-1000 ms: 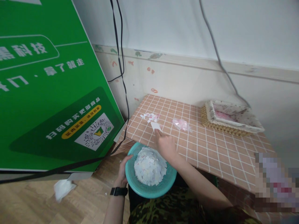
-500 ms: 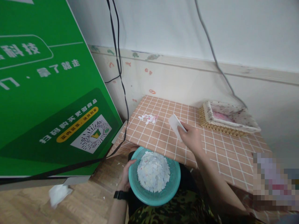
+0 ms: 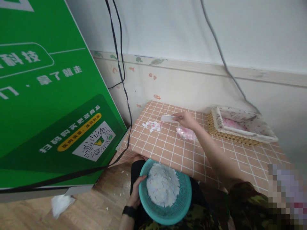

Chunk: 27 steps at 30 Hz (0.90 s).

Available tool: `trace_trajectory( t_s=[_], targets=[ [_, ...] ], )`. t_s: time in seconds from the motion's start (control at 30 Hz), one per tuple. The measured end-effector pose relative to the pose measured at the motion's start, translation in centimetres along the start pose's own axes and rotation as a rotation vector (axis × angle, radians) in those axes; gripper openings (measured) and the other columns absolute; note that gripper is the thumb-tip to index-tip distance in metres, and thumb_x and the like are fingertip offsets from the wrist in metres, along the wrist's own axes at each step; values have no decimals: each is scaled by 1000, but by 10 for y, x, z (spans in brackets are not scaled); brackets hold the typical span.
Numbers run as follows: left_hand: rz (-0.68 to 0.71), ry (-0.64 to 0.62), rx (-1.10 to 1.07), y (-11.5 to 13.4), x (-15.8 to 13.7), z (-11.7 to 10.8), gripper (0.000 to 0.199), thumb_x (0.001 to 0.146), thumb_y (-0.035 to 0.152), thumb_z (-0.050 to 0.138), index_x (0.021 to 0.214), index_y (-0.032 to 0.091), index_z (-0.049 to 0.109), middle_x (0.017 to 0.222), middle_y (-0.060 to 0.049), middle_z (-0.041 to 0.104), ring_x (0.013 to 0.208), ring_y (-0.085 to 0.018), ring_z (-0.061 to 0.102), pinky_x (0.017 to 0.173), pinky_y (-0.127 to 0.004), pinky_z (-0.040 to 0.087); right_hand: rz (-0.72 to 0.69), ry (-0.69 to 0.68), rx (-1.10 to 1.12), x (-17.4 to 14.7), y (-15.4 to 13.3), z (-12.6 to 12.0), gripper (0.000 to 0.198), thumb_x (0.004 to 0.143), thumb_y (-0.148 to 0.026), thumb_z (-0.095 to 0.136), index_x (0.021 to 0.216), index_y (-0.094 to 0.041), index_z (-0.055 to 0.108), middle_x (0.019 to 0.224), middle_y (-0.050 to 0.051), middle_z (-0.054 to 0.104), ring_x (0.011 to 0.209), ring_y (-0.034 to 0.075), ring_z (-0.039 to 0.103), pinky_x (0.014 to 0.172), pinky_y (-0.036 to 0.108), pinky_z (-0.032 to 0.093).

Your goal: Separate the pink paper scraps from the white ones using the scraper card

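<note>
A tall green panel with white lettering (image 3: 59, 102) stands at the left, beside a table under brown cloth with a white grid (image 3: 165, 150). Toward its far right sits a rectangular wicker basket lined with pale patterned fabric (image 3: 230, 135). Below the table's near edge is a round teal plastic colander (image 3: 185, 201), bearing a heaped mound of white paper scraps (image 3: 163, 185). The left hand (image 3: 136, 192) grips the colander's left rim, its underside fingers hidden. The right hand (image 3: 186, 120) pinches a flat, stiff-looking white card (image 3: 168, 119) in a narrow grip, near a crumpled clear packet with pink contents (image 3: 185, 133). The card's end is just beside a loose scatter of small white and pink paper bits (image 3: 153, 126); whether it touches the cloth I cannot tell. The step in hand looks like bringing the card to those bits; working them would call for a low, flat edge and the colander kept steady
</note>
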State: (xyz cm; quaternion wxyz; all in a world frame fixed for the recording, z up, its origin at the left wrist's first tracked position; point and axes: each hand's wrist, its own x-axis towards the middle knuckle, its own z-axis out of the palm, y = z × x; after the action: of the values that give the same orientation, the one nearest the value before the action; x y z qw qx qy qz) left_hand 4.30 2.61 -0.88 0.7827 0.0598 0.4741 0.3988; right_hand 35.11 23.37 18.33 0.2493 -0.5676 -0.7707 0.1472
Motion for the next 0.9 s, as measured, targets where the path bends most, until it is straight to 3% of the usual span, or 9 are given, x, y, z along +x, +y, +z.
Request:
trace_trajectory(
  t_s=[0.13,0.27,0.47,0.67,0.9],
  targets=[
    [0,9,-17,-1,1,-5,24,69,31,69,82,11,72,73,-11,74,76,-31,68,76,-40,47,-41,-165,57,3,7,-17,23,80,-22,57,95,-15,73,86,5,73,74,16,65,69,25,47],
    [-7,33,-16,-1,1,-2,22,68,30,70,80,12,72,70,-10,74,73,-30,67,73,-39,47,-35,-152,98,5,11,-20,25,79,-24,57,96,-16,73,86,4,73,72,14,63,67,25,47],
    [-22,77,8,-2,2,-1,20,67,31,70,77,13,71,66,-8,73,65,-28,66,68,-39,47,-82,-278,199,5,9,-17,23,76,-23,59,92,-16,74,79,3,72,65,12,61,61,22,44],
    [9,77,-2,-5,5,-6,23,67,30,70,79,11,71,71,-9,74,64,-27,66,68,-39,47,-28,-244,272,7,10,-6,25,77,-28,58,94,-17,73,83,4,72,68,13,62,62,23,46],
    [-5,113,41,-3,1,1,21,66,31,70,75,12,71,63,-7,72,54,-24,63,59,-36,45,-57,-380,303,3,10,-12,25,76,-27,60,95,-17,73,79,2,71,67,12,60,61,22,45]
  ],
)
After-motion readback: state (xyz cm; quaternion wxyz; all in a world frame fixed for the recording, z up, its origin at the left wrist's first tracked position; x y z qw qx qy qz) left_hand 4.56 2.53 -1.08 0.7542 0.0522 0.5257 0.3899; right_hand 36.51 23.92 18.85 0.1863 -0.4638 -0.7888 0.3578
